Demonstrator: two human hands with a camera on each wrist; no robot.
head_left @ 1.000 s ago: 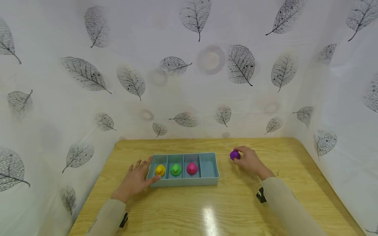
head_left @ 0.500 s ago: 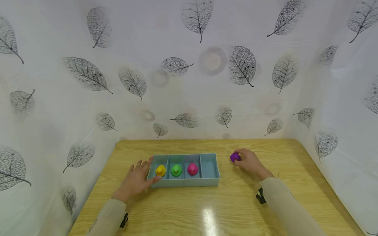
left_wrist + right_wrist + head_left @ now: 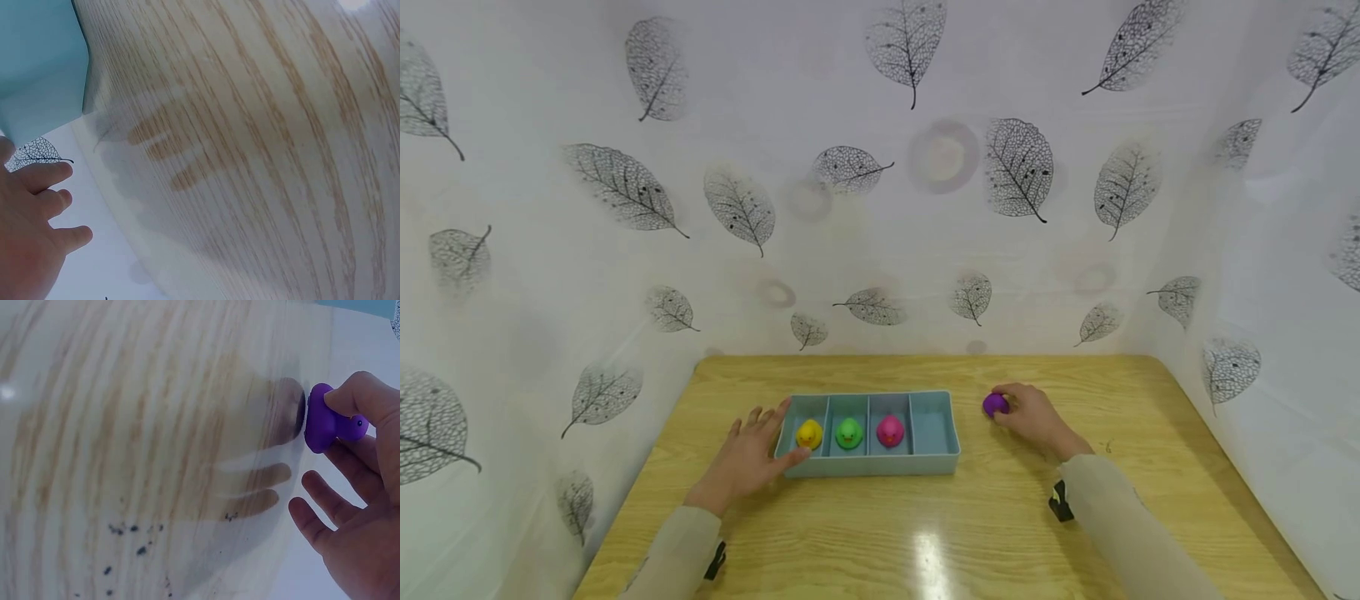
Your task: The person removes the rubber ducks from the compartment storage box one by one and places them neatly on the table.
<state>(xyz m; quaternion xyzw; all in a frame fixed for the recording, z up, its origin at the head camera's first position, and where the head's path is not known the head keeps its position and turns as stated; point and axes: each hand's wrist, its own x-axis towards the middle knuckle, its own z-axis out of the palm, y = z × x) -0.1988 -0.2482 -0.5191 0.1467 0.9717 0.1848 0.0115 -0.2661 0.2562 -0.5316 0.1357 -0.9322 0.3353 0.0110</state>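
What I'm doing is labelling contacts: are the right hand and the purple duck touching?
Touching: the right wrist view plainly shows the right hand pinching the purple duck, thumb against its side.

My left sleeve [image 3: 676, 546] is low on the left of the head view, and my right sleeve [image 3: 1131, 521] is low on the right. Both are long and pale tan, like sand. They stop at my wrists. A small black bit [image 3: 716, 561] pokes out under the left one. A black lump [image 3: 1061, 502] with a pale patch sits by the right one.
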